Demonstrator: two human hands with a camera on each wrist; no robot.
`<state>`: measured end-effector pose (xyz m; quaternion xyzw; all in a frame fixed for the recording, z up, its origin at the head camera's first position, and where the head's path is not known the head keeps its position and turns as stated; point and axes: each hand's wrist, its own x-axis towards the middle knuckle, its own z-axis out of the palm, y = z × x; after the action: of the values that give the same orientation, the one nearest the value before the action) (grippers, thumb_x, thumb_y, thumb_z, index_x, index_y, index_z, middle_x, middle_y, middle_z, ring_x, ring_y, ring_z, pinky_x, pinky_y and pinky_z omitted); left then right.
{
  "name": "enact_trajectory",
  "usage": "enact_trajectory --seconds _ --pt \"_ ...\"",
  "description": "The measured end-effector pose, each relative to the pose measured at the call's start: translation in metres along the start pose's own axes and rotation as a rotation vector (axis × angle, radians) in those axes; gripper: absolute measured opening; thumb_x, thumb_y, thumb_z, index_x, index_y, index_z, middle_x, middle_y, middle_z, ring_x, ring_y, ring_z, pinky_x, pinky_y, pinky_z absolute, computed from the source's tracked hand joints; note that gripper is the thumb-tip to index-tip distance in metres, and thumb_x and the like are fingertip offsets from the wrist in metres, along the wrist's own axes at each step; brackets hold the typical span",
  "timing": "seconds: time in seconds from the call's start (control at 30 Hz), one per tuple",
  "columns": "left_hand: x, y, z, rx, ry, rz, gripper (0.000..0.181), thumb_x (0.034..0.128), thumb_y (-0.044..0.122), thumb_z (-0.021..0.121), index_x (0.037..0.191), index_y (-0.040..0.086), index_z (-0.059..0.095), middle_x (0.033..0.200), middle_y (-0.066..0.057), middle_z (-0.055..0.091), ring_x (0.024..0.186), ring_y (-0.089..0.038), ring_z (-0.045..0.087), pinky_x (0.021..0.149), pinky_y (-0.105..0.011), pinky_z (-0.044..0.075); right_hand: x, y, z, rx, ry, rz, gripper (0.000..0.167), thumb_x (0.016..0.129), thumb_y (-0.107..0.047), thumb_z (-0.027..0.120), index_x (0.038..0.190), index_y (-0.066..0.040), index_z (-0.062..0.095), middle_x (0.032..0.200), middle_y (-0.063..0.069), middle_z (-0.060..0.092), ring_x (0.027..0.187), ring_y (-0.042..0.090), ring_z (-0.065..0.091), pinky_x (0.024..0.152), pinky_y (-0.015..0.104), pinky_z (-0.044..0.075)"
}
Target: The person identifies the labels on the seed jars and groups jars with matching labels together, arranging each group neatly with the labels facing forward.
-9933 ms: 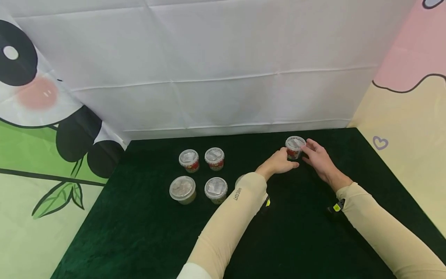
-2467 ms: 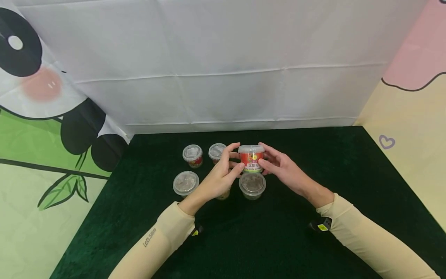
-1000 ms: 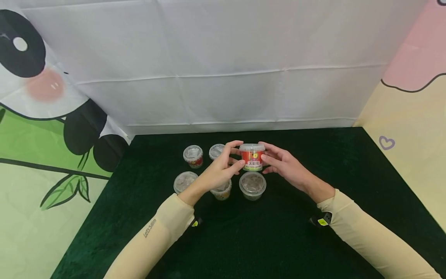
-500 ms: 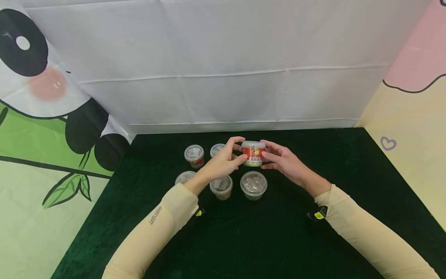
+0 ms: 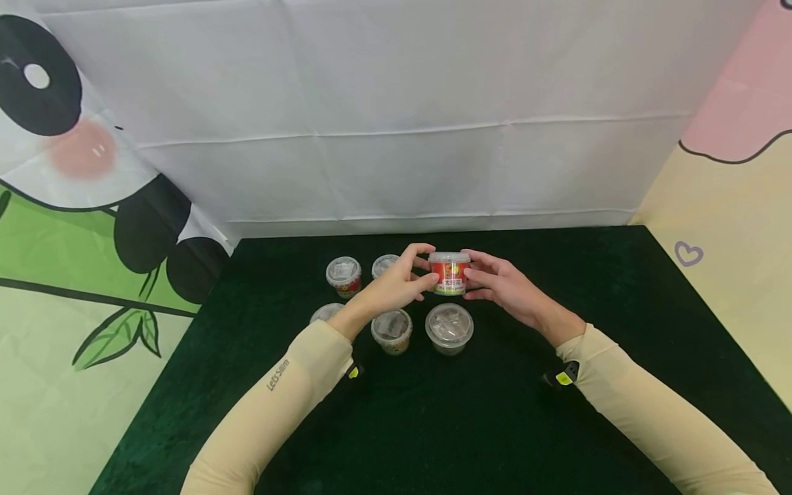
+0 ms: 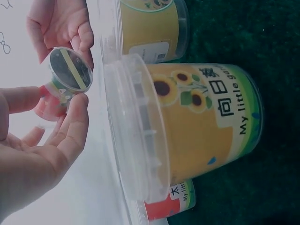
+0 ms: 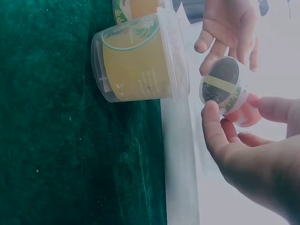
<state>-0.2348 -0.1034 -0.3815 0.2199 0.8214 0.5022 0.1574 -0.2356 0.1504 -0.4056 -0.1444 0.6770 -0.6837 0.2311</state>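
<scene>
Both of my hands hold a small lidded plastic cup with a red label (image 5: 449,273) above the dark green cloth. My left hand (image 5: 396,285) grips its left side between thumb and fingers. On the other side, my right hand (image 5: 504,289) grips it with thumb and fingertips. In the left wrist view the cup's dark base (image 6: 70,69) with a yellow strip faces the camera. Just nearer than the held cup stands a clear-lidded cup (image 5: 449,327). Another lidded cup (image 5: 392,330) is to its left. My left hand and forearm partly cover two other cups.
A lidded cup with a red label (image 5: 344,275) stands at the back left, and a second cup (image 5: 384,264) shows partly beside it. A white cloth wall (image 5: 402,172) rises behind the green-covered table (image 5: 445,426). Printed panels flank it on both sides.
The red-labelled cup was at the back right about ten seconds ago, and both hands have carried it left. Over the last second it has shifted slightly away, showing more of the clear-lidded cup.
</scene>
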Motion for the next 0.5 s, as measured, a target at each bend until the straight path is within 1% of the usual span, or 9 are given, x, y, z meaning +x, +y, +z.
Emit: enact_trajectory --seconds 0.13,0.27,0.33,0.5 --pt "0.004 -0.001 -0.004 -0.008 -0.016 -0.019 0.053 0.1068 0.023 0.054 0.152 0.013 0.030 0.135 -0.017 0.048 0.102 -0.025 0.067 0.083 -0.038 0.058 0.003 -0.001 -0.001 -0.020 -0.014 0.011 0.063 0.109 -0.029 0.049 0.162 -0.009 0.020 0.149 0.020 0.035 0.127 0.035 0.049 0.106 0.044 0.046" --pt "0.011 -0.003 -0.007 -0.022 -0.015 -0.050 0.052 0.1067 0.020 0.054 0.152 0.010 0.029 0.134 -0.018 0.049 0.101 -0.027 0.067 0.083 -0.038 0.057 0.010 -0.001 -0.002 -0.037 -0.004 0.036 0.066 0.110 -0.040 0.042 0.162 -0.009 0.017 0.151 0.021 0.035 0.129 0.037 0.047 0.110 0.048 0.042" --pt "0.015 -0.004 -0.008 -0.027 -0.009 -0.070 0.053 0.1067 0.019 0.054 0.151 0.008 0.028 0.134 -0.018 0.049 0.101 -0.027 0.067 0.084 -0.038 0.057 0.015 0.000 -0.002 -0.043 0.014 0.045 0.067 0.109 -0.045 0.040 0.162 -0.010 0.018 0.151 0.021 0.035 0.129 0.038 0.047 0.110 0.049 0.042" --pt "0.026 -0.005 -0.009 -0.038 -0.002 -0.123 0.055 0.1063 0.018 0.055 0.152 0.006 0.026 0.137 -0.021 0.049 0.107 -0.031 0.065 0.085 -0.040 0.058 0.026 0.002 -0.003 -0.054 0.041 0.053 0.068 0.109 -0.045 0.039 0.162 -0.008 0.018 0.152 0.020 0.036 0.131 0.038 0.046 0.111 0.049 0.040"
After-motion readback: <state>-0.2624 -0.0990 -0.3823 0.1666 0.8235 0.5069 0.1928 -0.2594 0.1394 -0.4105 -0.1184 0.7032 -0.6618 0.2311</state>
